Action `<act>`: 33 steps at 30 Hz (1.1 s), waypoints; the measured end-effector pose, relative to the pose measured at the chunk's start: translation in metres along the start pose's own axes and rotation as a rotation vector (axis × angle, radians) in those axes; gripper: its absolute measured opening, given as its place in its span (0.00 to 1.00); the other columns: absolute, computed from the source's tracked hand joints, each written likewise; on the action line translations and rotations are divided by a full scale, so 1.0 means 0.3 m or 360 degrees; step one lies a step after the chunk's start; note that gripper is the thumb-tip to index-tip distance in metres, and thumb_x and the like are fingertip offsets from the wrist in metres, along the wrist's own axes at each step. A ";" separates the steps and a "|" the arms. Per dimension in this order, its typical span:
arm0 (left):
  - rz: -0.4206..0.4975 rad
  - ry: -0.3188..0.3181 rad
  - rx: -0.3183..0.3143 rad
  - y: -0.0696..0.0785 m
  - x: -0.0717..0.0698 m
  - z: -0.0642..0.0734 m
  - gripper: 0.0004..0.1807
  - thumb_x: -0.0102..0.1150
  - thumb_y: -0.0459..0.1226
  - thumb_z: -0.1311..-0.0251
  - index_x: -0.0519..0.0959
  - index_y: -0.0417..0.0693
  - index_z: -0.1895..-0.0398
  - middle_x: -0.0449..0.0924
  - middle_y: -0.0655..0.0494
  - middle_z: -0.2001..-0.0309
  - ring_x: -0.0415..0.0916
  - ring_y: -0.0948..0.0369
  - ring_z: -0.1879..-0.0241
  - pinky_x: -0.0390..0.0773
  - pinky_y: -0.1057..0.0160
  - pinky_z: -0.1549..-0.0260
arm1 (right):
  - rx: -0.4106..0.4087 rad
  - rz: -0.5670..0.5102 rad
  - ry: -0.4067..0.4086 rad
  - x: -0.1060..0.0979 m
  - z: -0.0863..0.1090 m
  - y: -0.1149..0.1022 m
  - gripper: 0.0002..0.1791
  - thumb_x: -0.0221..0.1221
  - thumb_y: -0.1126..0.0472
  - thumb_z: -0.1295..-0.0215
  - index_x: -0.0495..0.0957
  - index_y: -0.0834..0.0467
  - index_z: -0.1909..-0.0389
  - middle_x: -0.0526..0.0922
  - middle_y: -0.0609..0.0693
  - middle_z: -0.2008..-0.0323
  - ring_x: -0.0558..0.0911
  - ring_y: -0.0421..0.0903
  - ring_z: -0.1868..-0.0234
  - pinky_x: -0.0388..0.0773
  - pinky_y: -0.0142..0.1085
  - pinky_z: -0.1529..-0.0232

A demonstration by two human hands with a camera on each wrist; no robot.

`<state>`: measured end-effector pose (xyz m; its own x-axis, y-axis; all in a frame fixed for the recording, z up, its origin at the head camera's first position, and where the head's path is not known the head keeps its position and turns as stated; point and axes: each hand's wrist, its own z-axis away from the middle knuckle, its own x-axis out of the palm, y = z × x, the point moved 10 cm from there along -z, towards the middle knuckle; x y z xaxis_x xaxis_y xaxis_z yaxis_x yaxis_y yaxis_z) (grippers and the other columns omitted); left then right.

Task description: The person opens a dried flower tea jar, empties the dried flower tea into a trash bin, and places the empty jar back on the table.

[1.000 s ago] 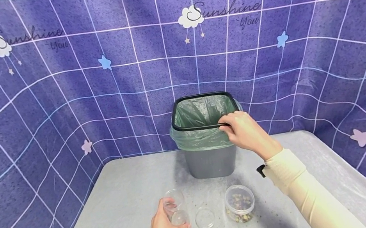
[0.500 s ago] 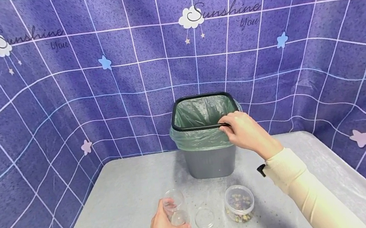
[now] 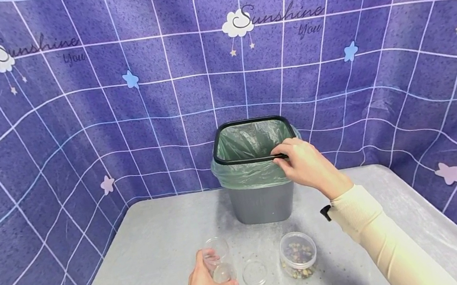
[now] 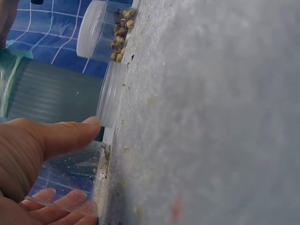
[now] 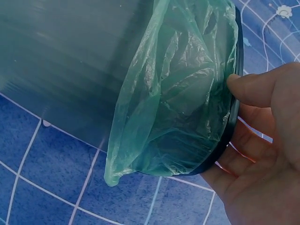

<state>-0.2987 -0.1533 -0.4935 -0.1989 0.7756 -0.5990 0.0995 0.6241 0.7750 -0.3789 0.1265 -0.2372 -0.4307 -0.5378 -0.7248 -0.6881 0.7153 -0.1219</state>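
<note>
A grey trash bin [image 3: 263, 205] with a green bag liner [image 3: 249, 176] and a black rim [image 3: 253, 160] stands at the back of the table. My right hand [image 3: 308, 164] grips that rim at its front right, thumb outside and fingers over the inner side, as the right wrist view also shows. At the front left, my left hand [image 3: 205, 284] holds a clear lidless plastic jar [image 4: 75, 164] upright on the table, thumb on the near side, fingers behind. A few specks cling inside this jar. Beside it lies a clear round lid [image 3: 254, 273].
A lidded clear jar [image 3: 298, 252] partly filled with dried buds stands right of the loose lid. Small crumbs are scattered over the grey tabletop [image 3: 170, 225] around the jars. A blue-purple grid-patterned curtain [image 3: 186, 94] hangs behind and at both sides.
</note>
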 end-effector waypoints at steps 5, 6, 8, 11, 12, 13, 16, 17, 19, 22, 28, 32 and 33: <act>0.0028 -0.0011 -0.0014 -0.001 0.004 0.009 0.53 0.90 0.43 0.74 0.69 0.51 0.38 0.84 0.59 0.48 0.81 0.54 0.49 0.77 0.47 0.47 | 0.0008 -0.0001 -0.0009 -0.006 -0.002 -0.004 0.09 0.66 0.67 0.38 0.87 0.60 0.57 0.87 0.52 0.61 0.84 0.53 0.56 0.80 0.49 0.49; 0.0032 -0.0007 -0.0016 -0.001 0.003 0.012 0.54 0.90 0.43 0.74 0.69 0.51 0.38 0.84 0.58 0.47 0.81 0.54 0.49 0.77 0.47 0.46 | 0.0006 -0.0001 -0.0010 -0.007 -0.002 -0.006 0.09 0.66 0.67 0.38 0.87 0.60 0.57 0.87 0.53 0.61 0.84 0.53 0.56 0.80 0.49 0.49; 0.0026 0.0006 -0.0018 0.000 -0.002 0.017 0.55 0.90 0.43 0.75 0.69 0.51 0.37 0.84 0.55 0.47 0.81 0.53 0.49 0.77 0.47 0.47 | 0.0002 -0.0002 -0.0007 -0.011 -0.002 -0.008 0.09 0.66 0.68 0.38 0.87 0.60 0.57 0.87 0.53 0.61 0.84 0.53 0.56 0.79 0.49 0.49; 0.0001 0.0023 -0.0023 0.002 -0.012 0.024 0.56 0.90 0.44 0.75 0.68 0.51 0.35 0.84 0.50 0.47 0.81 0.52 0.49 0.78 0.46 0.47 | -0.0006 -0.0013 0.0004 -0.020 -0.003 -0.013 0.10 0.65 0.69 0.38 0.87 0.60 0.56 0.87 0.52 0.61 0.83 0.53 0.56 0.79 0.49 0.50; -0.0009 0.0027 -0.0027 0.003 -0.015 0.026 0.57 0.90 0.44 0.75 0.68 0.51 0.34 0.83 0.48 0.47 0.81 0.51 0.49 0.78 0.46 0.47 | -0.0007 -0.0016 0.0010 -0.023 -0.004 -0.014 0.10 0.65 0.69 0.38 0.87 0.60 0.56 0.87 0.52 0.61 0.83 0.53 0.57 0.79 0.49 0.50; -0.0015 0.0028 -0.0029 0.004 -0.018 0.028 0.57 0.90 0.44 0.75 0.68 0.51 0.34 0.83 0.47 0.47 0.81 0.50 0.48 0.78 0.45 0.47 | -0.0007 -0.0018 0.0018 -0.028 -0.004 -0.015 0.11 0.65 0.70 0.38 0.87 0.59 0.56 0.86 0.52 0.61 0.83 0.52 0.57 0.79 0.48 0.51; 0.0004 0.0023 -0.0043 0.003 -0.024 0.032 0.57 0.89 0.44 0.73 0.68 0.49 0.33 0.81 0.42 0.44 0.80 0.46 0.45 0.78 0.43 0.45 | -0.0018 -0.0016 0.0046 -0.039 -0.003 -0.020 0.12 0.64 0.70 0.38 0.87 0.59 0.55 0.86 0.51 0.61 0.83 0.52 0.57 0.79 0.48 0.52; 0.0015 0.0023 -0.0048 0.002 -0.026 0.034 0.57 0.89 0.44 0.73 0.68 0.49 0.33 0.81 0.41 0.43 0.80 0.45 0.43 0.78 0.42 0.44 | -0.0024 -0.0012 0.0056 -0.043 -0.002 -0.021 0.12 0.64 0.71 0.39 0.87 0.59 0.55 0.86 0.51 0.61 0.83 0.52 0.57 0.79 0.48 0.52; 0.0033 0.0027 -0.0054 0.002 -0.033 0.036 0.57 0.89 0.43 0.72 0.68 0.47 0.33 0.80 0.38 0.42 0.79 0.43 0.41 0.77 0.41 0.42 | -0.0039 -0.0005 0.0075 -0.050 0.001 -0.028 0.12 0.64 0.71 0.39 0.87 0.59 0.55 0.86 0.51 0.60 0.83 0.52 0.56 0.79 0.48 0.51; 0.0036 0.0034 -0.0050 0.010 -0.047 0.036 0.58 0.89 0.44 0.72 0.67 0.45 0.32 0.79 0.37 0.40 0.77 0.42 0.38 0.75 0.41 0.39 | -0.0057 -0.0004 0.0105 -0.067 0.007 -0.038 0.12 0.64 0.71 0.39 0.87 0.59 0.55 0.86 0.52 0.60 0.83 0.53 0.54 0.79 0.48 0.50; 0.0006 0.0057 -0.0029 0.031 -0.087 0.031 0.62 0.89 0.46 0.71 0.64 0.43 0.28 0.75 0.39 0.33 0.73 0.43 0.33 0.71 0.40 0.35 | -0.0064 0.0007 0.0127 -0.097 0.021 -0.058 0.13 0.64 0.70 0.38 0.87 0.59 0.54 0.87 0.51 0.59 0.82 0.54 0.53 0.78 0.49 0.49; -0.0004 0.0067 -0.0034 0.041 -0.118 0.028 0.64 0.89 0.48 0.70 0.62 0.44 0.25 0.72 0.38 0.30 0.71 0.42 0.32 0.71 0.39 0.36 | -0.0076 0.0006 0.0163 -0.125 0.040 -0.072 0.14 0.64 0.70 0.39 0.87 0.58 0.53 0.87 0.51 0.59 0.82 0.54 0.53 0.78 0.48 0.49; -0.0010 0.0071 -0.0035 0.044 -0.126 0.027 0.64 0.89 0.48 0.70 0.62 0.44 0.25 0.72 0.38 0.30 0.71 0.42 0.32 0.71 0.39 0.36 | -0.0080 0.0006 0.0176 -0.134 0.045 -0.075 0.14 0.64 0.71 0.39 0.87 0.58 0.53 0.87 0.51 0.60 0.82 0.54 0.54 0.78 0.48 0.49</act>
<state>-0.2820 -0.1735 -0.4622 -0.2428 0.7663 -0.5948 0.0765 0.6263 0.7758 -0.3382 0.1378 -0.2145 -0.4933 -0.5832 -0.6454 -0.7137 0.6956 -0.0831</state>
